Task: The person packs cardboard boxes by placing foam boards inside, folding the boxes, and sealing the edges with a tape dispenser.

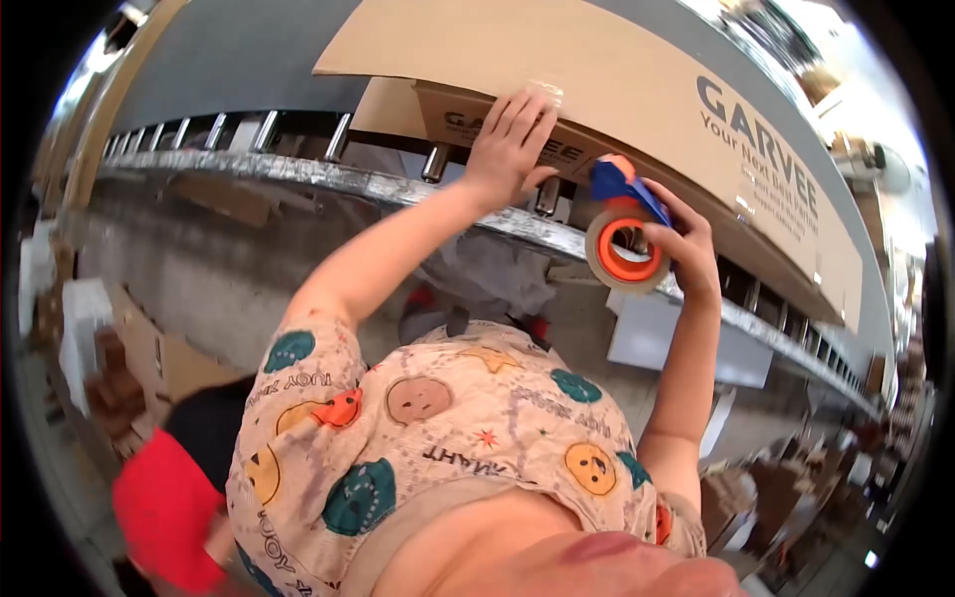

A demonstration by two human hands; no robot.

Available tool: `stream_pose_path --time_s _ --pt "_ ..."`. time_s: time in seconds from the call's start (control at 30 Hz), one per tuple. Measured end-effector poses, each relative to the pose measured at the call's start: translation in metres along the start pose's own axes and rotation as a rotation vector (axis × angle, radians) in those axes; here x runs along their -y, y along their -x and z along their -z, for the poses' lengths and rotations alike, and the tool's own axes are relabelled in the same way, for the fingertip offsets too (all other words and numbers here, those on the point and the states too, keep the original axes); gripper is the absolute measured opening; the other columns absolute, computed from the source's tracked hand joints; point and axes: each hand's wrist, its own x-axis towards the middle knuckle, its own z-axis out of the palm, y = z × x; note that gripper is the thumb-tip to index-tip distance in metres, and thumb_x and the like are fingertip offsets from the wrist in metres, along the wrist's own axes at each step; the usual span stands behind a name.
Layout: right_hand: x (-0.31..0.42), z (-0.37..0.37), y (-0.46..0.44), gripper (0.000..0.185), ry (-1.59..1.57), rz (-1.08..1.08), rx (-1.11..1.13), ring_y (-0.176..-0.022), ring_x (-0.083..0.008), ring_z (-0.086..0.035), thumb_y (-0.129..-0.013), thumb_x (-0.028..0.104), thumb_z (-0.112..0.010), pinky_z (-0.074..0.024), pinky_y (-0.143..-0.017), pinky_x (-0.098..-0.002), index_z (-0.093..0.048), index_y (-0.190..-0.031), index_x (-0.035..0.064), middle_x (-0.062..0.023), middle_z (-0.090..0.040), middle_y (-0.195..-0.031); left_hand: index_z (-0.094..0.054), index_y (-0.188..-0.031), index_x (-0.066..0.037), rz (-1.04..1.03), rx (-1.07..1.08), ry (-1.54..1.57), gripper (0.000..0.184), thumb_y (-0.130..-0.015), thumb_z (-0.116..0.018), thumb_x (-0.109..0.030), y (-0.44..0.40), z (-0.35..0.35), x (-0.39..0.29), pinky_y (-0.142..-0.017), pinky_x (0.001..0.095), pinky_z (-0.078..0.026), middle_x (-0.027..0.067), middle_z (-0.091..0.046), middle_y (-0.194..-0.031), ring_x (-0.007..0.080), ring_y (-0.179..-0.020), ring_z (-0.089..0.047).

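A large cardboard box [617, 80] printed "GARVEE" lies on the roller conveyor, with a flap along its near side. My left hand [512, 149] rests on the near edge of the box, fingers spread over a piece of clear tape [547, 94], and nothing is held in it. To the right, my right hand [686, 239] grips a blue and orange tape dispenser [629, 224] with a roll of tape on it. The dispenser is close to the near side of the box, above the conveyor's rail.
The metal conveyor rail [388, 186] with rollers [267, 130] runs across in front of me. A person in red and black [169, 497] is at the lower left, near cardboard pieces [189, 368]. A white panel [686, 343] lies below the rail at the right.
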Motion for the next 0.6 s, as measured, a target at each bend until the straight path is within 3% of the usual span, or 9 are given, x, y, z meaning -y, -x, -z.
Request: stream_pose_path --time_s 0.07,0.1,0.17,0.2,0.23,0.27,0.4,0.53,0.6 --pt "0.007 0.023 0.013 0.070 -0.060 0.122 0.040 -0.097 -0.0177 -0.060 -0.062 0.017 -0.075 -0.0432 -0.092 -0.0299 -0.054 -0.125 -0.0026 -0.0131 -0.063 -0.107 -0.058 -0.117 -0.001 0.551 -0.108 0.668 0.045 -0.086 -0.064 -0.032 0.015 0.012 -0.044 -0.101 0.0378 -0.034 0.0121 -0.059 -0.117 0.0237 -0.109 -0.053" --pt "0.010 0.033 0.018 0.072 -0.037 0.120 0.072 -0.103 -0.0189 -0.059 -0.061 0.014 -0.075 -0.0419 -0.094 -0.0313 -0.053 -0.127 -0.0021 -0.0138 -0.061 -0.112 -0.058 -0.117 -0.001 0.583 -0.112 0.640 0.045 -0.086 -0.064 -0.032 0.011 0.026 -0.062 -0.101 0.0378 -0.034 0.0121 -0.059 -0.117 0.0237 -0.109 -0.053" --pt "0.007 0.052 0.020 0.070 0.166 0.310 0.130 -0.096 -0.0186 -0.058 -0.059 0.015 -0.077 -0.0441 -0.088 -0.0301 -0.056 -0.124 -0.0003 -0.0118 -0.061 -0.105 -0.064 -0.112 -0.002 1.301 0.311 1.815 0.054 -0.096 -0.041 -0.048 -0.016 0.056 -0.090 -0.096 0.0339 -0.036 0.0089 -0.064 -0.110 0.0181 -0.101 -0.056" --pt "0.008 0.058 0.020 0.069 0.315 0.416 0.179 -0.092 -0.0188 -0.058 -0.058 0.015 -0.078 -0.0447 -0.085 -0.0294 -0.057 -0.123 0.0007 -0.0110 -0.061 -0.101 -0.064 -0.112 -0.002 1.336 0.261 1.800 0.054 -0.096 -0.041 -0.048 -0.024 0.062 -0.099 -0.096 0.0339 -0.036 0.0089 -0.064 -0.110 0.0181 -0.101 -0.056" --pt "0.006 0.060 0.019 0.068 0.424 0.544 0.198 -0.085 -0.0200 -0.057 -0.057 0.016 -0.079 -0.0450 -0.079 -0.0285 -0.059 -0.120 0.0028 -0.0105 -0.058 -0.092 -0.063 -0.113 -0.001 1.329 0.248 1.925 0.064 -0.095 -0.033 -0.054 -0.031 0.068 -0.107 -0.095 0.0320 -0.036 0.0079 -0.064 -0.109 0.0163 -0.100 -0.056" --pt "0.011 0.059 0.023 0.068 0.550 0.583 0.200 -0.086 -0.0228 -0.059 -0.055 0.014 -0.080 -0.0474 -0.078 -0.0309 -0.060 -0.120 0.0063 -0.0116 -0.057 -0.095 -0.063 -0.114 -0.001 1.312 0.238 2.049 0.073 -0.095 -0.024 -0.061 -0.036 0.076 -0.113 -0.094 0.0302 -0.037 0.0069 -0.064 -0.109 0.0146 -0.100 -0.056" --pt "-0.011 0.052 0.024 0.074 0.606 0.752 0.163 -0.088 -0.0261 -0.059 -0.052 0.010 -0.082 -0.0507 -0.074 -0.0351 -0.059 -0.122 0.0114 -0.0130 -0.055 -0.103 -0.066 -0.107 0.002 1.394 0.155 1.957 0.079 -0.092 -0.028 -0.066 -0.041 0.096 -0.111 -0.094 0.0312 -0.038 0.0097 -0.066 -0.104 0.0160 -0.100 -0.057" --pt "-0.020 0.038 0.018 0.075 0.458 0.811 0.093 -0.090 -0.0271 -0.059 -0.052 0.009 -0.081 -0.0506 -0.074 -0.0352 -0.059 -0.123 0.0117 -0.0147 -0.055 -0.104 -0.066 -0.102 0.004 1.493 0.011 2.267 0.077 -0.089 -0.037 -0.066 -0.035 0.088 -0.102 -0.089 0.0315 -0.045 0.0107 -0.067 -0.097 0.0173 -0.093 -0.061" --pt "-0.013 0.031 0.014 0.074 0.505 0.849 0.083 -0.089 -0.0271 -0.059 -0.052 0.009 -0.081 -0.0508 -0.073 -0.0354 -0.059 -0.122 0.0120 -0.0147 -0.055 -0.104 -0.066 -0.100 0.003 1.414 -0.023 2.343 0.069 -0.089 -0.044 -0.061 -0.029 0.080 -0.093 -0.087 0.0305 -0.046 0.0098 -0.068 -0.095 0.0161 -0.092 -0.062"
